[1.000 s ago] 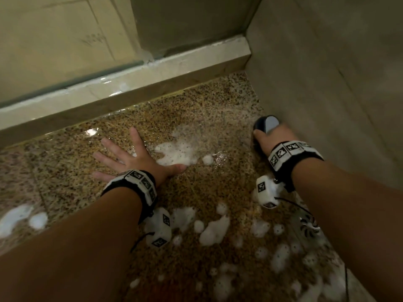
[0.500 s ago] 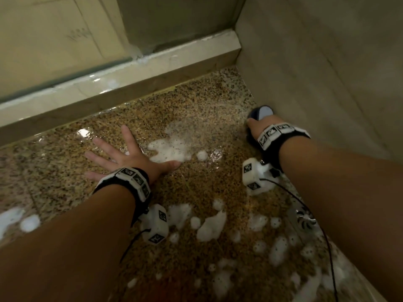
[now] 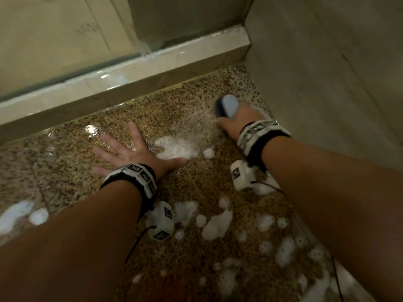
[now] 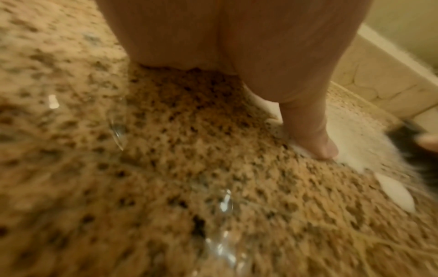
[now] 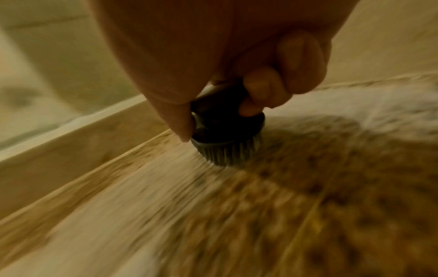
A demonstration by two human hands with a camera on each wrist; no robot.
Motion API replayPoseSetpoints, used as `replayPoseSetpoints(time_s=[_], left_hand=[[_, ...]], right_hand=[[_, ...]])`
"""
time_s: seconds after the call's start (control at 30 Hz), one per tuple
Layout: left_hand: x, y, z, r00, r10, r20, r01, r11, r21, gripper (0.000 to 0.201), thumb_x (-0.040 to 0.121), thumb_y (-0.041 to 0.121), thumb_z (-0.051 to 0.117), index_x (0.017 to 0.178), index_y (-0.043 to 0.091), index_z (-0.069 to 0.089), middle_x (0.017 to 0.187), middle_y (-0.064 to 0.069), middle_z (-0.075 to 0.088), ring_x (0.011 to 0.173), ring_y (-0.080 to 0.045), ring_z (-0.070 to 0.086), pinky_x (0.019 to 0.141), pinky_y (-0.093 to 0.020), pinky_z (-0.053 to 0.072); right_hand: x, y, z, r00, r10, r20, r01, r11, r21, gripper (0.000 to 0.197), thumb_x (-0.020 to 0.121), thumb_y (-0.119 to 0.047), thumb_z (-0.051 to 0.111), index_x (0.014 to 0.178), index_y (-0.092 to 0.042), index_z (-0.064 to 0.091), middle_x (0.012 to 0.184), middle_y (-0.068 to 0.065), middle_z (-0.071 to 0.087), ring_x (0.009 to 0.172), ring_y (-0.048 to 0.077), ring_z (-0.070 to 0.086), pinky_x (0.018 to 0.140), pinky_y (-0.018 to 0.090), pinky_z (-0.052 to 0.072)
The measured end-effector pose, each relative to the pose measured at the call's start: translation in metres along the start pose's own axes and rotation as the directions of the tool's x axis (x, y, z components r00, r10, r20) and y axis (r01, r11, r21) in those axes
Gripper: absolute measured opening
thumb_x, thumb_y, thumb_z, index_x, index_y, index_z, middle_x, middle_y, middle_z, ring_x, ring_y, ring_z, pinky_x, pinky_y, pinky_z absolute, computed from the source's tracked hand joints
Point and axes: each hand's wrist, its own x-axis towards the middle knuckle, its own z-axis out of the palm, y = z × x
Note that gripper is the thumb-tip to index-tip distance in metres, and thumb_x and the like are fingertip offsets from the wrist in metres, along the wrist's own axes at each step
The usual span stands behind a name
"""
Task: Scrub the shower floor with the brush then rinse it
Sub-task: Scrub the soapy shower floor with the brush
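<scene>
The wet speckled shower floor (image 3: pixel 196 101) is dotted with foam (image 3: pixel 174 147). The left hand (image 3: pixel 133 152) is pressed flat on it, fingers spread; the brush (image 3: pixel 226 105), largely hidden, is gripped by the right hand (image 3: pixel 237 120) near the blurred corner

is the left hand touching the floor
Touching. The head view shows the left hand spread flat, fingers straight, on the wet floor; the left wrist view shows the thumb tip pressed on the stone beside foam.
</scene>
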Motion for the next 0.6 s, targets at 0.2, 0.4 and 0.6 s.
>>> replayPoseSetpoints(time_s=[0.2, 0.4, 0.6], left_hand=[[0.004, -0.001, 0.001, 1.000, -0.003, -0.006, 0.003, 1.000, -0.001, 0.164, 0.028, 0.104, 0.061, 0.143, 0.047, -0.042, 0.153, -0.019, -0.049, 0.144, -0.053, -0.034, 0.111, -0.081, -0.006], [0.003, 0.002, 0.000, 0.999, -0.030, -0.012, 0.030, 1.000, -0.004, 0.165, 0.031, 0.101, 0.066, 0.143, 0.047, -0.043, 0.153, -0.018, -0.050, 0.145, -0.052, -0.034, 0.112, -0.080, -0.005], [0.006, 0.002, -0.002, 0.999, -0.041, 0.000, 0.041, 0.998, -0.048, 0.167, 0.024, 0.101, 0.066, 0.140, 0.051, -0.044, 0.153, -0.016, -0.051, 0.144, -0.051, -0.035, 0.112, -0.081, -0.002]], right_hand=[[0.021, 0.007, -0.016, 0.981, 0.192, -0.040, -0.191, 0.981, 0.030, 0.071, 0.103, -0.047, 0.047, 0.150, 0.003, 0.030, 0.143, 0.021, 0.050, 0.123, 0.035, 0.055, 0.095, 0.040, 0.047], [-0.028, -0.070, 0.032, 0.980, -0.162, 0.115, 0.164, 0.986, -0.012, 0.063, 0.091, -0.054, 0.061, 0.133, -0.017, 0.033, 0.088, 0.002, 0.058, 0.062, 0.020, 0.050, 0.063, 0.034, 0.044], [-0.013, -0.042, 0.025, 0.981, -0.179, 0.069, 0.185, 0.980, -0.080, 0.073, 0.092, -0.056, 0.060, 0.143, -0.012, 0.030, 0.104, 0.007, 0.060, 0.081, 0.028, 0.058, 0.072, 0.035, 0.047]])
